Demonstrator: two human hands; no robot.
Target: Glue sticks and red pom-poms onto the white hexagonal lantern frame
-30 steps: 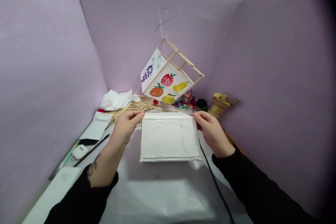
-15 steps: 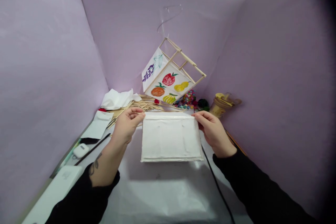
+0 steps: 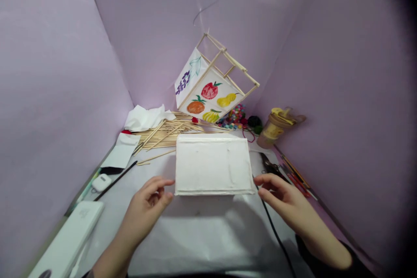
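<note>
A white paper-covered box-like panel (image 3: pixel 213 166) with ridged edges stands in the middle of the table. By its lower left corner is my left hand (image 3: pixel 143 210), thumb and forefinger apart with nothing between them. My right hand (image 3: pixel 289 203) is at the lower right corner, its fingers also parted and empty. Whether either fingertip touches the panel is hard to tell. Above and behind it hangs a tilted stick-frame lantern (image 3: pixel 211 82) with fruit painted on its white paper sides.
Behind lie thin wooden sticks (image 3: pixel 159 137), crumpled white paper (image 3: pixel 146 117) and colourful pompoms (image 3: pixel 236 117). On the right are a cup (image 3: pixel 272 128), scissors (image 3: pixel 270 165) and a black cable (image 3: pixel 275 230). A white earbud case (image 3: pixel 101 182), dark brush-like stick (image 3: pixel 117 180) and white power strip (image 3: pixel 70 239) are left.
Both hands have let go of the panel's top corners and moved down beside its lower corners. My view has tipped down slightly, showing the scissors and pencils on the right.
</note>
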